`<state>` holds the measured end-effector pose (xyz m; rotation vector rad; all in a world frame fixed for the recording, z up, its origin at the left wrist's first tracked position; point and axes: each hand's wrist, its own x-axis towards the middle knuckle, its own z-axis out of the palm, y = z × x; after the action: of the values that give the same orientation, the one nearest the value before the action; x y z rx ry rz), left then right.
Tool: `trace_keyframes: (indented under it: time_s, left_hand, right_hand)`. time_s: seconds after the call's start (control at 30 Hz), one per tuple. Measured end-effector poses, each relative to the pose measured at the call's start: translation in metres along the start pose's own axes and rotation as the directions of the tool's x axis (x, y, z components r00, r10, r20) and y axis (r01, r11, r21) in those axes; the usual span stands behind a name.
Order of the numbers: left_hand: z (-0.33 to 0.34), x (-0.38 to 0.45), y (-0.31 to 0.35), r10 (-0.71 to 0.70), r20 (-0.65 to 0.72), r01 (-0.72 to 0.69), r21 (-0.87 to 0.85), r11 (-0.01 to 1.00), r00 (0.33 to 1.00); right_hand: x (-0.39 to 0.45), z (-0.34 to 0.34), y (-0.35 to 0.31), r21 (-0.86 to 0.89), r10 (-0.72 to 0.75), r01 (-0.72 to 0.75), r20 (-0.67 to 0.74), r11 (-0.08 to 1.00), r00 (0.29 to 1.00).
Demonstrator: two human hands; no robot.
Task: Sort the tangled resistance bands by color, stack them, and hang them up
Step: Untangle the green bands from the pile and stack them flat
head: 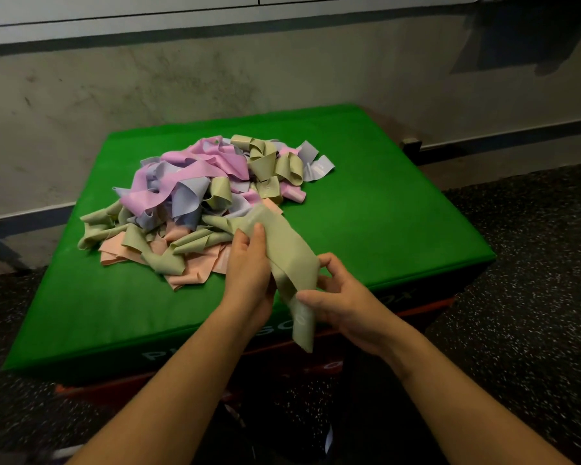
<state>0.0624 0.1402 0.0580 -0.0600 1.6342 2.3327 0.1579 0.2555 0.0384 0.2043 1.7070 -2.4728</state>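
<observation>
Head view shows 2 hands on 1 green band [282, 250]. The far end of that band still goes into the messy pile [202, 203] on the green tabletop [383, 213]. A hard pull could drag other bands along or make the knot tighter, and loose bands could slide off the edge. The left hand [249, 266] grips the band near the pile, with the thumb on top. The right hand [336, 297] pinches it lower down. The band runs between both hands, and its loose end hangs just below the right hand
</observation>
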Motion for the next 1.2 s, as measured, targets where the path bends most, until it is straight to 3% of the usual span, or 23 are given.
trace_keyframes:
  time_s: [0.1,0.2,0.3,0.37,0.5,0.6,0.73,0.87,0.93,1.0,1.07,1.13,1.2]
  left_hand:
    - [-0.004,0.002,0.000,-0.062,0.007,0.062,-0.093,0.994,0.998]
    - [-0.008,-0.007,0.000,-0.217,0.146,0.240,-0.160,0.957,0.965]
    - [-0.006,-0.026,-0.008,-0.374,0.256,0.399,-0.052,0.915,0.891]
    - [-0.004,-0.029,-0.015,-0.412,0.225,0.429,-0.032,0.903,0.883]
    - [-0.002,-0.021,-0.017,-0.313,0.099,0.328,-0.225,0.918,0.945]
    - [0.002,-0.021,-0.016,-0.253,0.081,0.265,-0.241,0.934,0.964]
    - [0.002,-0.018,-0.017,-0.149,0.016,0.147,-0.301,0.942,0.989]
    - [0.005,-0.023,-0.018,-0.081,-0.004,0.077,-0.265,0.961,0.997]
    - [0.002,-0.025,-0.018,-0.031,-0.027,0.026,-0.157,0.987,0.999]
    - [-0.004,-0.025,-0.018,0.084,-0.058,-0.082,0.033,0.996,0.995]
    - [-0.008,-0.026,-0.022,0.208,-0.043,-0.196,0.196,0.961,0.977]
    - [-0.007,-0.029,-0.024,0.254,-0.017,-0.240,0.264,0.934,0.967]
    - [-0.006,-0.030,-0.025,0.281,0.008,-0.269,0.309,0.912,0.960]
  right_hand:
    - [0.000,0.005,0.000,-0.137,-0.064,0.046,-0.130,0.990,0.990]
    - [0.002,0.003,-0.004,-0.308,-0.144,0.086,-0.170,0.948,0.975]
    - [0.003,0.003,-0.010,-0.331,-0.175,0.121,-0.137,0.936,0.975]
    - [0.002,0.002,-0.014,-0.294,-0.179,0.129,-0.151,0.947,0.972]
    - [-0.004,-0.008,-0.009,-0.411,-0.241,0.185,-0.090,0.893,0.966]
    - [-0.011,-0.009,-0.004,-0.571,-0.269,0.206,-0.027,0.795,0.963]
    - [-0.014,-0.011,-0.001,-0.781,-0.427,0.288,0.031,0.554,0.904]
    - [-0.013,-0.010,0.000,-0.869,-0.470,0.261,0.037,0.421,0.882]
    - [-0.013,-0.011,0.000,-0.873,-0.495,0.260,0.024,0.414,0.869]
    - [-0.014,-0.015,-0.003,-0.838,-0.602,0.313,-0.023,0.447,0.798]
    - [-0.015,-0.018,-0.006,-0.821,-0.734,0.387,-0.057,0.420,0.676]
    - [-0.014,-0.020,-0.009,-0.815,-0.819,0.434,-0.082,0.383,0.568]
    - [-0.012,-0.022,-0.008,-0.785,-0.854,0.459,-0.162,0.415,0.495]
